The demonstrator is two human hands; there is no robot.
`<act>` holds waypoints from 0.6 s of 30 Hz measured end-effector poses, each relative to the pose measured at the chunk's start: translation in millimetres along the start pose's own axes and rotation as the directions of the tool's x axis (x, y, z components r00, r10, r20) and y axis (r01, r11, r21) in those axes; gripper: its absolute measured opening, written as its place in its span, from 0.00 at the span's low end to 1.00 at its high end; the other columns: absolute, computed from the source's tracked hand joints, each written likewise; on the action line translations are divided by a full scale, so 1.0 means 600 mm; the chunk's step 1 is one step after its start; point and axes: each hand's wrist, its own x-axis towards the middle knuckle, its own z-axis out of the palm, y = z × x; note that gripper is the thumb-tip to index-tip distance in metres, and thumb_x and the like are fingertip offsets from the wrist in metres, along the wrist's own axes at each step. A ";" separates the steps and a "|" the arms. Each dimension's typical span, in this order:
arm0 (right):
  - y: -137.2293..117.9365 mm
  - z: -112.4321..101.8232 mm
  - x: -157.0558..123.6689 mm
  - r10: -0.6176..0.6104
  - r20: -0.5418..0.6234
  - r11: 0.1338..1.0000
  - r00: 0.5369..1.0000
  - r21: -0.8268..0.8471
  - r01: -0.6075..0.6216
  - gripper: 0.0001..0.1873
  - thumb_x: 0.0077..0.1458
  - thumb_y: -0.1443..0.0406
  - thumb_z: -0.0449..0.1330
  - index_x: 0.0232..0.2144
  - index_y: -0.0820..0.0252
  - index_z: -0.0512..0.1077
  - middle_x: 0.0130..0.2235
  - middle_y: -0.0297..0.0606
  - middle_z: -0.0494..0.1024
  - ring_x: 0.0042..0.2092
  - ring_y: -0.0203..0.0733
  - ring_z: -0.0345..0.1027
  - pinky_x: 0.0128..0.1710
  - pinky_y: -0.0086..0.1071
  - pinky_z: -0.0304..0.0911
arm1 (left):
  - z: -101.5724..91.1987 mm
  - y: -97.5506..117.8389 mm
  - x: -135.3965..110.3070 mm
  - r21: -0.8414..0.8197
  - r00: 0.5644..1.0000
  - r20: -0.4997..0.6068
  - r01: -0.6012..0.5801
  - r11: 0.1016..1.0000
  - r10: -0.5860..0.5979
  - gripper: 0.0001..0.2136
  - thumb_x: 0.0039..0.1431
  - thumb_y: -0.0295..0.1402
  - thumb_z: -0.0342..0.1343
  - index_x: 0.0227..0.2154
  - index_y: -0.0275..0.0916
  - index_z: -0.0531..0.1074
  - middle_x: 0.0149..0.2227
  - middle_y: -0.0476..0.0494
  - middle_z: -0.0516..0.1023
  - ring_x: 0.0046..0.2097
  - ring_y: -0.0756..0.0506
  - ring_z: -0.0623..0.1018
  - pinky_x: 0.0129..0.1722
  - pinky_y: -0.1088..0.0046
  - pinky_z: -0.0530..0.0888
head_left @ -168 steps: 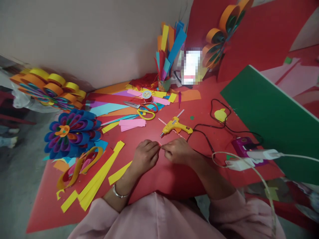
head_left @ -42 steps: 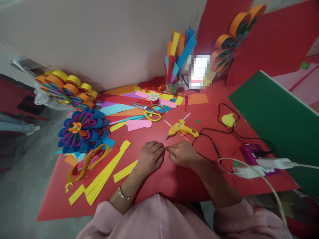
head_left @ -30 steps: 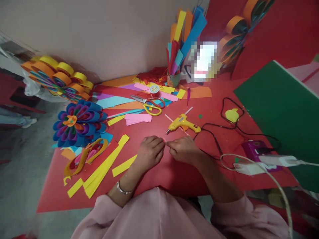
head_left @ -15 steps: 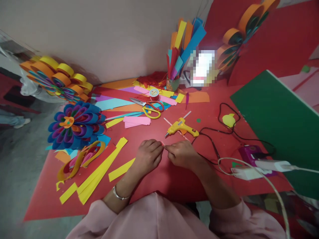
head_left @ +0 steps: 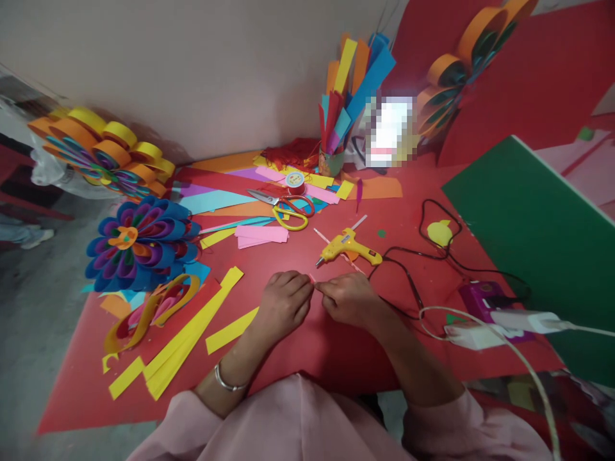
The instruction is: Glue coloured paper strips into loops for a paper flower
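Observation:
At the near middle of the red table, my left hand and my right hand meet fingertip to fingertip. Both are closed, and a tiny pale-pink edge shows between them; the rest of it is hidden by the fingers. Just beyond my right hand lies a yellow hot glue gun with its nozzle pointing left and towards me. Pink paper strips are stacked past my left hand. Behind them rest scissors with one red and one yellow handle loop, next to a spool of red thread.
Yellow paper strips and a blue-purple paper flower lie on the left. A cup of coloured strips stands by the wall. On the right are a purple power strip, loose cables and a green board.
The whole view has shifted slightly, with the table's things a little further left. Both hands keep the same closed pose at the same spot.

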 end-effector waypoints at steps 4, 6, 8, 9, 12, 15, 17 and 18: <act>0.000 -0.002 0.001 -0.010 0.005 1.000 1.000 -0.005 0.010 0.20 0.64 0.65 0.55 0.53 0.55 0.81 0.43 0.41 0.87 0.41 0.44 0.79 0.37 0.34 0.60 | -0.002 0.001 0.002 0.009 1.000 -0.004 -0.010 1.000 0.010 0.10 0.68 0.28 0.54 0.48 0.39 0.76 0.47 0.41 0.84 0.49 0.40 0.80 0.47 0.59 0.73; -0.001 -0.002 0.001 -0.009 0.009 1.000 1.000 -0.012 0.009 0.20 0.64 0.65 0.55 0.53 0.55 0.80 0.43 0.40 0.87 0.41 0.45 0.80 0.36 0.35 0.59 | -0.002 0.001 0.002 0.014 1.000 -0.010 -0.014 1.000 0.015 0.10 0.68 0.28 0.54 0.48 0.39 0.77 0.47 0.41 0.84 0.49 0.40 0.80 0.47 0.59 0.74; -0.002 -0.003 0.000 -0.004 0.012 1.000 1.000 -0.016 0.004 0.20 0.64 0.65 0.54 0.53 0.54 0.80 0.43 0.38 0.87 0.41 0.46 0.80 0.35 0.35 0.58 | -0.001 0.000 0.002 0.016 1.000 -0.013 -0.017 1.000 0.017 0.10 0.68 0.28 0.54 0.49 0.39 0.77 0.47 0.41 0.84 0.49 0.41 0.80 0.48 0.59 0.74; -0.002 -0.003 0.000 -0.002 0.013 1.000 1.000 -0.017 0.002 0.20 0.64 0.65 0.54 0.53 0.54 0.80 0.42 0.37 0.87 0.41 0.46 0.80 0.35 0.36 0.58 | -0.001 0.000 0.001 0.016 1.000 -0.013 -0.018 1.000 0.018 0.10 0.68 0.28 0.54 0.49 0.39 0.77 0.47 0.41 0.84 0.49 0.41 0.80 0.48 0.59 0.74; -0.003 -0.003 -0.001 0.000 0.000 1.000 1.000 -0.016 0.000 0.20 0.64 0.66 0.54 0.53 0.54 0.80 0.40 0.37 0.87 0.40 0.45 0.80 0.35 0.36 0.58 | 0.000 -0.001 0.000 0.013 1.000 -0.011 -0.017 1.000 0.017 0.11 0.68 0.28 0.54 0.49 0.39 0.77 0.47 0.41 0.84 0.50 0.40 0.80 0.48 0.59 0.74; -0.002 -0.002 -0.002 -0.001 -0.012 1.000 1.000 -0.013 0.001 0.20 0.63 0.65 0.54 0.53 0.54 0.80 0.41 0.37 0.87 0.40 0.46 0.80 0.35 0.36 0.57 | 0.001 -0.001 0.000 0.009 1.000 -0.007 -0.013 1.000 0.014 0.11 0.68 0.28 0.54 0.49 0.40 0.77 0.48 0.40 0.84 0.50 0.40 0.80 0.48 0.59 0.74; -0.002 -0.002 -0.002 0.003 -0.006 1.000 1.000 -0.013 -0.003 0.20 0.63 0.65 0.54 0.52 0.54 0.81 0.41 0.37 0.87 0.40 0.46 0.80 0.35 0.36 0.58 | 0.002 -0.001 -0.001 0.004 1.000 -0.008 -0.008 1.000 0.008 0.11 0.68 0.28 0.54 0.49 0.40 0.77 0.48 0.40 0.84 0.50 0.40 0.80 0.48 0.59 0.74; -0.002 -0.002 -0.002 0.007 -0.003 1.000 1.000 -0.014 -0.007 0.20 0.63 0.65 0.54 0.52 0.54 0.81 0.41 0.38 0.87 0.40 0.46 0.80 0.35 0.37 0.58 | 0.002 -0.001 -0.002 0.002 1.000 -0.008 -0.006 1.000 0.006 0.11 0.68 0.28 0.54 0.49 0.40 0.77 0.48 0.40 0.84 0.50 0.40 0.80 0.48 0.59 0.74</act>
